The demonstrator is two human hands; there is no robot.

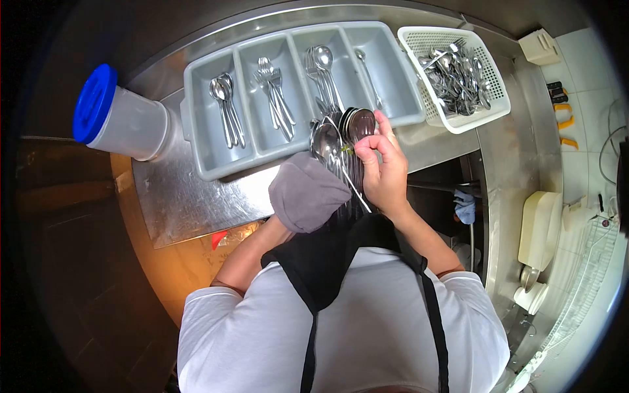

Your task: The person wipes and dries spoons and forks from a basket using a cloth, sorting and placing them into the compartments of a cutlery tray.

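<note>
A grey cloth (306,192) covers my left hand, and a bundle of spoons and other cutlery (325,142) sticks up beside it, apparently held through the cloth. The fingers under the cloth are hidden. My right hand (383,167) is at the right of the bundle, thumb and index finger pinched near a small green bit (347,149), close to the dark round spoon bowls (360,124). Beyond both hands lies the grey four-compartment tray (254,158), with spoons (227,110) at left, forks (275,97), then mixed cutlery (324,73), and one long piece (369,75) at right.
A white perforated basket (453,124) full of jumbled cutlery stands right of the tray. On the left lies a translucent container (128,124) with a blue lid. The steel counter edge (196,232) runs in front of me. A blue cloth (464,207) hangs lower right.
</note>
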